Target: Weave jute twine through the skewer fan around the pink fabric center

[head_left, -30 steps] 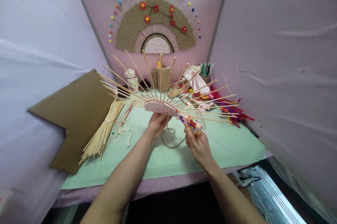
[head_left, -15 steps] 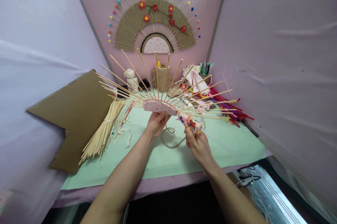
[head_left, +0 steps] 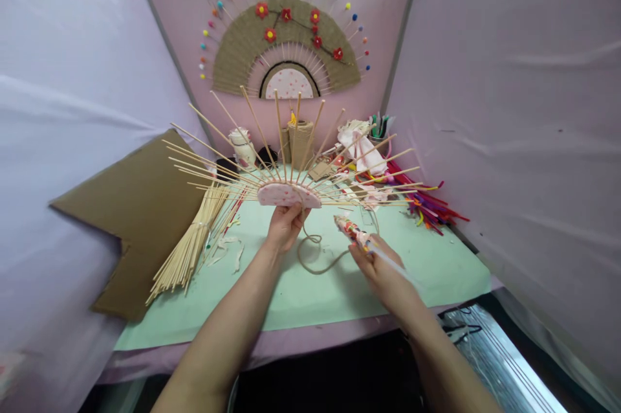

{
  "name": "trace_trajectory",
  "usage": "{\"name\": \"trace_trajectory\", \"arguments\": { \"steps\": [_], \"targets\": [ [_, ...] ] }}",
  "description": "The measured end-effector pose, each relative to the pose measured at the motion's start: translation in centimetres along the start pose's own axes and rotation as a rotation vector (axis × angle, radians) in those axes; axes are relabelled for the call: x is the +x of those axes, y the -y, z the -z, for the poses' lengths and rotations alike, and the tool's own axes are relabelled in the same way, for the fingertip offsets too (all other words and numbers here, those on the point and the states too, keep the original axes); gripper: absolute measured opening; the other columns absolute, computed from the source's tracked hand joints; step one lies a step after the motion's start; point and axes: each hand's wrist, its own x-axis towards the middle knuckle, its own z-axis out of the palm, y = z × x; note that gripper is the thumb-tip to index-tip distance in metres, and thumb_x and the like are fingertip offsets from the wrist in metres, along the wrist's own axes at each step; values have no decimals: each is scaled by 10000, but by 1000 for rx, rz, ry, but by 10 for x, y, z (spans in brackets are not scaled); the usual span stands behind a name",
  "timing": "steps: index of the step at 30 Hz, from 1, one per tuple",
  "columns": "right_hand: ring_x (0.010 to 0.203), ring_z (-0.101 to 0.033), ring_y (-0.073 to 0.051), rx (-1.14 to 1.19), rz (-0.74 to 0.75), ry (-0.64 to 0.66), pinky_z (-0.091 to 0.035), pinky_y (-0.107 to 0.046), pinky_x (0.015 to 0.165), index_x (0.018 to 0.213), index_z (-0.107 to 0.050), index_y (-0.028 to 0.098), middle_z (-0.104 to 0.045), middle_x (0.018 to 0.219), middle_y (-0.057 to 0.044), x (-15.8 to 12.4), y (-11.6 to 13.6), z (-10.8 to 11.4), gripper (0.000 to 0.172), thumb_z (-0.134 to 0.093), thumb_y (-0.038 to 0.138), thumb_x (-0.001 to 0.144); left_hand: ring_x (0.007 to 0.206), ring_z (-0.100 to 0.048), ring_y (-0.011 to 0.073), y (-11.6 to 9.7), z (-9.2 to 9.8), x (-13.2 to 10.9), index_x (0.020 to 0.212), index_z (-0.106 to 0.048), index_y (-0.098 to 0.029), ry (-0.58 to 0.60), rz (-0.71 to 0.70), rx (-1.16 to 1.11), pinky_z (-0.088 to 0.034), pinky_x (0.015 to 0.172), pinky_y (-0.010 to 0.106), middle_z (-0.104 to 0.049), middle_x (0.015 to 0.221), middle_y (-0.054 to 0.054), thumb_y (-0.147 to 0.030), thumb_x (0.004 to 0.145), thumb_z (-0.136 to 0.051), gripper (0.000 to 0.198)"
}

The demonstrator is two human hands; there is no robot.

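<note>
Head view: the left hand (head_left: pixel 286 225), at the centre of the frame, is clamped on the lower edge of a half-round base (head_left: pixel 286 195), thumb in front, the other fingertips partly hidden. Right of and below it, the right hand (head_left: pixel 385 270) has its fingers wrapped round a patterned glue gun (head_left: pixel 351 230). The gun's nozzle points up and left, near the base but apart from it, and a clear glue stick (head_left: pixel 394 264) juts from its back end. A tan cord (head_left: pixel 316 272) drops from the base by the left thumb and loops toward the right fingers; whether they touch it, I cannot tell. Thin sticks (head_left: pixel 276 94) spread from the base like rays across the middle of the frame.

Farther out, a bundle of sticks (head_left: pixel 191 241) lies at centre left on the green table (head_left: pixel 272 303), beside a cardboard sheet (head_left: pixel 140 206). Upper middle stands a twine spool (head_left: pixel 301 141), with pink cloth (head_left: pixel 366 155) to its right and bright pipe cleaners (head_left: pixel 431 206) at centre right. A flowered fan (head_left: pixel 235 66) hangs at the top.
</note>
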Motion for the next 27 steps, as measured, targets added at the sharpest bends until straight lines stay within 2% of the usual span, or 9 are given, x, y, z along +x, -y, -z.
{"name": "trace_trajectory", "arguments": {
  "steps": [7, 10, 12, 15, 17, 20, 22, 25, 27],
  "targets": [
    [822, -638, -267, -751, -437, 213, -444, -355, 704, 1008, -601, 116, -608, 957, -165, 0, -75, 49, 338, -359, 347, 954, 846, -680, 101, -5, -1, 3, 861, -654, -197, -83, -77, -41, -481, 997, 308, -734, 858, -30, -152, 599, -856, 334],
    [895, -642, -308, -853, -459, 265, -449, -382, 782, 1062, -609, 70, -619, 986, -212, -2, -107, 56, 333, -407, 298, 927, 845, -682, 107, -6, -3, 3, 862, -663, -196, -97, -91, -9, -491, 984, 307, -739, 877, -22, -150, 592, -856, 335],
    [949, -626, -357, -882, -433, 230, -449, -424, 810, 1135, -592, 58, -625, 1035, -244, -5, -113, 62, 379, -464, 328, 903, 849, -682, 115, -6, -3, 3, 867, -666, -196, -110, -96, 17, -491, 985, 319, -737, 867, -20, -150, 586, -857, 343],
    [1050, -579, -399, -789, -302, -21, -436, -494, 878, 1262, -518, 43, -594, 1157, -288, -1, -89, 69, 538, -515, 420, 878, 872, -681, 131, -5, -5, 2, 862, -666, -191, -118, -97, 41, -490, 986, 341, -735, 866, -13, -156, 578, -860, 346],
    [1114, -556, -361, -515, -144, -180, -422, -473, 949, 1250, -523, 59, -596, 1181, -259, 9, -54, 61, 521, -513, 425, 879, 885, -679, 140, -3, -6, 1, 859, -668, -186, -110, -95, 51, -491, 981, 347, -735, 877, -4, -159, 568, -863, 352],
    [1007, -616, -248, 85, 20, -83, -474, -382, 910, 1118, -593, 174, -653, 1102, -147, 33, 3, 19, 393, -513, 480, 883, 867, -678, 140, 0, -8, -2, 869, -676, -175, -104, -91, 78, -501, 949, 333, -735, 877, 3, -157, 561, -863, 360],
    [977, -625, -220, 383, 35, 6, -488, -366, 901, 1042, -604, 184, -665, 1066, -116, 51, 31, -19, 371, -578, 488, 832, 840, -678, 142, 1, -8, -3, 870, -681, -165, -96, -90, 104, -506, 917, 326, -733, 860, 9, -162, 565, -859, 353],
    [894, -624, -191, 627, -47, 23, -499, -347, 858, 900, -616, 176, -672, 938, -71, 69, 49, -64, 317, -634, 463, 766, 755, -670, 142, 0, -8, -4, 839, -684, -148, -84, -87, 140, -513, 855, 323, -722, 795, 13, -188, 572, -856, 320],
    [771, -606, -159, 752, -90, 35, -510, -310, 769, 778, -599, 179, -647, 793, -31, 74, 51, -76, 289, -628, 466, 763, 711, -659, 137, 0, -7, -4, 809, -676, -144, -94, -85, 148, -518, 823, 319, -710, 751, 8, -200, 568, -858, 307]
  ]
}}
